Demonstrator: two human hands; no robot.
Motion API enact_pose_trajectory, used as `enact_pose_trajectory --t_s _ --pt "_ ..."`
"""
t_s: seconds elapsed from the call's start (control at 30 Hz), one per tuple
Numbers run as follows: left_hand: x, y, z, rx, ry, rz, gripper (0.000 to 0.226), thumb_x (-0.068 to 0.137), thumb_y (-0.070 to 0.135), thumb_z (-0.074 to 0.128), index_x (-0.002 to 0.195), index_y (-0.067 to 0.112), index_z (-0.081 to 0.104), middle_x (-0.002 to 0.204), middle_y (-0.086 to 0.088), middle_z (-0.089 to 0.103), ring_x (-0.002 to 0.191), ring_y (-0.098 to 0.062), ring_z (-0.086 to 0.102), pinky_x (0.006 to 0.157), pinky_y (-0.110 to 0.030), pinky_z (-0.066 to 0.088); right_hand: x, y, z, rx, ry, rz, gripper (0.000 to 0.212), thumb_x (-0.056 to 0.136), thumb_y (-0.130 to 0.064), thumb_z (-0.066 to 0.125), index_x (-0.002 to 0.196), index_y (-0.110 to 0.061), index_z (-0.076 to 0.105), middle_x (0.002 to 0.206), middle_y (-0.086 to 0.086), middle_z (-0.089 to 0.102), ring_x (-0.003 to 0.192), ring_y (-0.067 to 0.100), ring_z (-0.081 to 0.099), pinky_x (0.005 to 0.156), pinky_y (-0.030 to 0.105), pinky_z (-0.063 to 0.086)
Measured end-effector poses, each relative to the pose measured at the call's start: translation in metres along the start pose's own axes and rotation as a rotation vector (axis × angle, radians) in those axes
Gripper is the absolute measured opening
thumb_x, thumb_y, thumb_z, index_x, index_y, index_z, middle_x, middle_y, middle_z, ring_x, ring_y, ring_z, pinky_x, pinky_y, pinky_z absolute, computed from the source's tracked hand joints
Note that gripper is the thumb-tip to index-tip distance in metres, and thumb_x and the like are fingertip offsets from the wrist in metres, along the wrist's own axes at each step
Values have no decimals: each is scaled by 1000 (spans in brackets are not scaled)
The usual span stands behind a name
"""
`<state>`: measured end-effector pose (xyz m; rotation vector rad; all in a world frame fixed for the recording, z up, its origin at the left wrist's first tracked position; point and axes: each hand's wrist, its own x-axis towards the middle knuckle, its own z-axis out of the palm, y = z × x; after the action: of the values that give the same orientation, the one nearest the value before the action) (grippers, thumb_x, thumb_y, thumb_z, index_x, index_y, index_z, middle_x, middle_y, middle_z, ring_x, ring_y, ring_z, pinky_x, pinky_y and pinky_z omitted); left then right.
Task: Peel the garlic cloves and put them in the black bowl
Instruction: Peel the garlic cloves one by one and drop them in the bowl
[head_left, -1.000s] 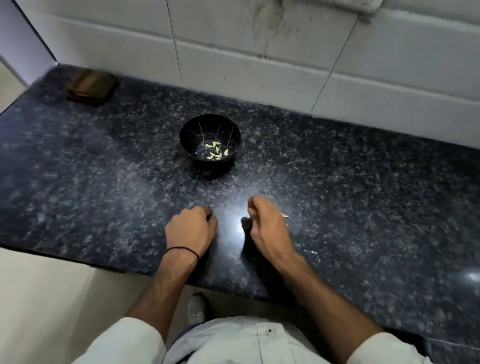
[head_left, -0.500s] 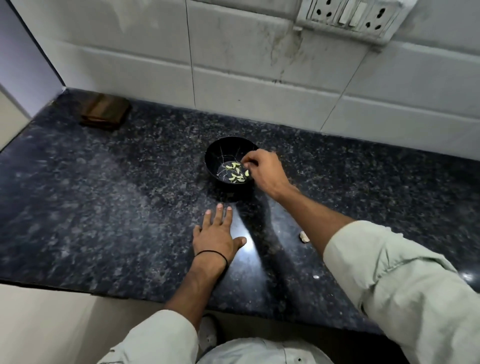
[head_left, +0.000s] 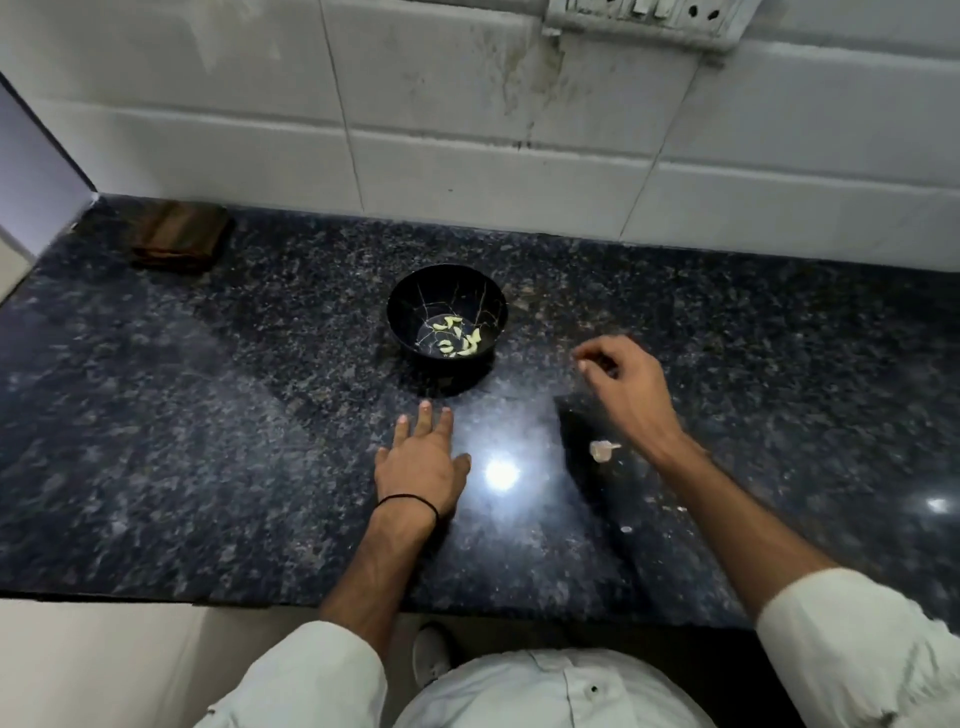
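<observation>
Below white tiles, dark granite counter

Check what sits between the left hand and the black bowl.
Nothing: only bare counter lies between the left hand and the black bowl, per the head view.

home kitchen | speckled dark granite counter | white tiled wall | switch socket plate

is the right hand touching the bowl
Apart. The head view shows a strip of bare counter between the right hand and the bowl.
</observation>
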<state>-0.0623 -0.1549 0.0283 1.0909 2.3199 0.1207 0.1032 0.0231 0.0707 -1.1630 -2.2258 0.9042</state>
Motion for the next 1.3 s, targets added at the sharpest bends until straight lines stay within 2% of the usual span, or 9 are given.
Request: enact_pose_trajectory --t_s 0.2,0.3,0.37,0.43,0.57,0.87,1.03,1.2,1.3 --pt "-7 44 13 -341 373 99 34 94 20 58 126 9 64 144 -6 52 126 -32 52 103 -41 43 -49 63 -26 67 -99 140 22 90 -7 71 111 -12 72 107 6 68 93 14 62 83 13 43" --pt "-12 73 27 -517 336 151 23 92 11 62 113 8 71 124 -6 65 111 -23 62 92 -21 42 -61 74 -26 133 -223 79 31 87 -14 77 117 -14 70 103 -7 61 97 -8 61 86 5 39" --pt "-14 88 34 -579 318 140 19 92 10 64 108 11 74 115 -4 69 97 -15 63 83 -13 39 -63 84 -19 64 -241 -14 31 86 -28 76 115 -20 70 106 -11 60 105 1 58 94 18 40" --pt "-17 98 41 -622 316 122 19 92 10 64 107 13 75 111 -2 72 92 -11 64 84 -13 42 -63 91 -14 6 -237 -84 22 87 -32 70 106 -22 70 105 -11 59 104 14 53 92 27 37" --pt "-23 110 55 -779 326 88 20 92 6 61 104 15 75 102 1 75 96 -10 70 93 -37 56 -65 99 -12 67 -201 -129 6 92 -27 68 95 -22 67 98 -12 57 97 12 50 90 33 41" --pt "-33 141 86 -961 292 33 25 95 2 60 111 18 71 109 0 73 101 -10 67 95 -29 52 -65 121 -18 139 -202 -183 12 99 -18 55 90 -14 62 90 -2 57 89 20 52 86 41 45" --pt "-29 148 89 -863 313 102 32 91 -7 58 117 8 68 109 -5 71 97 1 63 86 -6 46 -66 119 -20 124 -204 -184 13 99 -19 51 96 -14 63 95 -2 56 92 20 52 85 40 45" --pt "-29 138 96 -937 315 103 34 92 -6 59 116 15 69 108 -2 72 97 -6 67 88 -11 48 -83 116 -24 100 -302 -149 18 97 -37 62 107 -22 61 107 -9 51 104 13 47 90 28 43" --pt "-30 135 98 -1114 284 77 34 94 -6 54 112 19 70 107 -1 73 97 -9 69 82 -18 53 -87 117 -17 -44 -289 -209 23 94 -38 64 110 -22 60 111 -8 48 103 14 42 90 31 41"
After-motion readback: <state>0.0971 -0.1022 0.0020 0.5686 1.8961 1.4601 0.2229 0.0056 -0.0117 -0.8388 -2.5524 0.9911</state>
